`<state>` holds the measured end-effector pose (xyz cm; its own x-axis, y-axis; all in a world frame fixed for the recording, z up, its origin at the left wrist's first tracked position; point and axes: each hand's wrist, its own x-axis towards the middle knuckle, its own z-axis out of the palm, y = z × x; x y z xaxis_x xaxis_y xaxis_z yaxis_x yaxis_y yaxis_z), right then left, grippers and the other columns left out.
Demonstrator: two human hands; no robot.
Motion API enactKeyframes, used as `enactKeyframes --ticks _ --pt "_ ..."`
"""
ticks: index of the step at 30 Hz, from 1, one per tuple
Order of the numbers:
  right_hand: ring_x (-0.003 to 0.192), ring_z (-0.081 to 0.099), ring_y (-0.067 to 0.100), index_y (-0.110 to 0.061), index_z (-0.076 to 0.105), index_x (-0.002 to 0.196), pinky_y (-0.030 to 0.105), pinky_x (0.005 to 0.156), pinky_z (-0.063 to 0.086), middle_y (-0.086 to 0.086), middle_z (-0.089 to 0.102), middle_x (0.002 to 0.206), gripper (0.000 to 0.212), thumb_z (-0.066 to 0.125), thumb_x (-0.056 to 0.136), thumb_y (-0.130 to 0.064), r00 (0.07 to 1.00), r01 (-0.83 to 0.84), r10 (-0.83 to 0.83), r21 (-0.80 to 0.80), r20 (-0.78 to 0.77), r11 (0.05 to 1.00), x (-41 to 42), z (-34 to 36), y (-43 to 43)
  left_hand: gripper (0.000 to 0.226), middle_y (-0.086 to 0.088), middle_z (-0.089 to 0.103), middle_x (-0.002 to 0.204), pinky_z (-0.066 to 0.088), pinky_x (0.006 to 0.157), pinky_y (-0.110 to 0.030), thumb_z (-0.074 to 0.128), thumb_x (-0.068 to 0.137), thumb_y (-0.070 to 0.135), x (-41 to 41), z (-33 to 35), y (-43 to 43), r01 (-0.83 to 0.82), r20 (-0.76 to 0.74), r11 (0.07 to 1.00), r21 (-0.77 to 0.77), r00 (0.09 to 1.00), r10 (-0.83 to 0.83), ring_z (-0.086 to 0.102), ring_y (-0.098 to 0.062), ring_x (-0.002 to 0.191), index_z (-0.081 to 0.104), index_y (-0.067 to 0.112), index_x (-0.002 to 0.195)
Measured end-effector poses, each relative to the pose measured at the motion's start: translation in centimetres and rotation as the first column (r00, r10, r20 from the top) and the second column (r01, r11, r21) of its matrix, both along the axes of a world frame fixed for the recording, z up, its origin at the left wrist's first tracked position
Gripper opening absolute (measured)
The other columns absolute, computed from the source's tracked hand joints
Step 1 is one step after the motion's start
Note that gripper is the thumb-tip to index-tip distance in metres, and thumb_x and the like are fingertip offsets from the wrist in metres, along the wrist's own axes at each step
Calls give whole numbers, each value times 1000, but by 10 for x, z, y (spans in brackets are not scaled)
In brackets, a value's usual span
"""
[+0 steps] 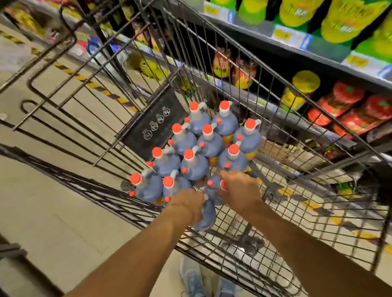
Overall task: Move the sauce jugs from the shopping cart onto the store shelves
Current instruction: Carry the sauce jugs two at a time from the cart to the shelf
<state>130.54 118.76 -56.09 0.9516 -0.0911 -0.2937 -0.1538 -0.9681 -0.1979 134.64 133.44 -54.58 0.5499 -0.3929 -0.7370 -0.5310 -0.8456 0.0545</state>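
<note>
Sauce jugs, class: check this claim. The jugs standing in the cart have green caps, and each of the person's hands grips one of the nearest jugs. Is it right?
One error: the head view shows red caps, not green, on the sauce jugs in the shopping cart. The rest stands: left hand and right hand each grip a near jug.

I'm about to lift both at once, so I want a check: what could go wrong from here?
1. The left hand grips the near jug, the right hand the next jug; one-handed holds might slip.
2. The other jugs stand packed against them, so lifting could tip a neighbour.
3. The cart wall rises between them and the shelves; a jug could snag it.
</note>
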Motion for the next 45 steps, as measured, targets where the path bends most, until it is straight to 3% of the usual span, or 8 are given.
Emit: enactKeyframes --ticks 15,22,25,28,31,36,40,45 --pt "84 70 32 -19 70 97 35 67 54 6 74 89 24 66 83 -38 927 369 -373 91 36 925 -50 0 -85 40 -15 67 114 49 83 -38 62 87 44 -12 -9 -54 -332 49 906 -264 933 356 62 -35 110 66 11 109" --pt "111 55 32 -12 68 116 43 92 50 13 55 119 54 88 67 -23 858 471 -512 475 -49 744 -65 -16 -97 105 0 44 132 42 95 -25 92 59 14 -46 -46 -55 -663 -345 543 -515 740 577 50 -17 112 32 16 146" --pt "121 55 24 -15 56 129 40 98 49 5 57 128 75 90 63 -6 863 410 -498 692 -83 595 -78 -26 -94 94 -15 54 133 52 91 -40 86 58 -11 -50 -57 -64 -849 -582 165 -501 472 662 56 -23 105 41 5 139" --pt "110 53 -19 -49 46 122 4 83 46 -39 56 118 88 89 63 0 822 392 -565 792 -72 468 -82 -35 -86 73 -19 62 122 52 92 -55 80 61 6 -54 -64 -81 -840 -646 -187 -509 229 728 61 -33 107 53 3 128" --pt "107 49 -26 -52 44 116 1 82 42 -41 53 115 86 91 62 -4 764 428 -641 802 -74 416 -78 -49 -84 60 -17 66 115 60 78 -34 71 70 -21 -65 -74 -96 -770 -682 -358 -528 133 719 65 -26 99 57 5 122" --pt "112 58 5 -60 44 117 38 89 56 -29 55 117 87 90 62 -9 740 473 -646 826 -185 306 -80 -72 -86 81 -10 64 123 53 85 -21 79 65 -17 -72 -84 -106 -751 -632 -336 -569 138 763 64 -24 107 46 8 134" --pt "103 58 -17 -74 40 117 13 73 53 -45 56 114 81 81 57 -38 743 436 -657 837 -127 331 -80 -73 -86 84 -16 63 120 51 96 -42 84 59 -15 -74 -89 -113 -738 -582 -325 -591 111 806 63 -29 105 46 6 132" --pt "109 59 -11 -63 45 123 9 80 50 -35 59 119 79 88 66 -27 731 382 -683 840 -19 386 -79 -79 -86 88 -24 62 120 50 95 -53 88 55 -2 -73 -94 -119 -741 -564 -341 -579 62 823 61 -40 108 42 -1 130"
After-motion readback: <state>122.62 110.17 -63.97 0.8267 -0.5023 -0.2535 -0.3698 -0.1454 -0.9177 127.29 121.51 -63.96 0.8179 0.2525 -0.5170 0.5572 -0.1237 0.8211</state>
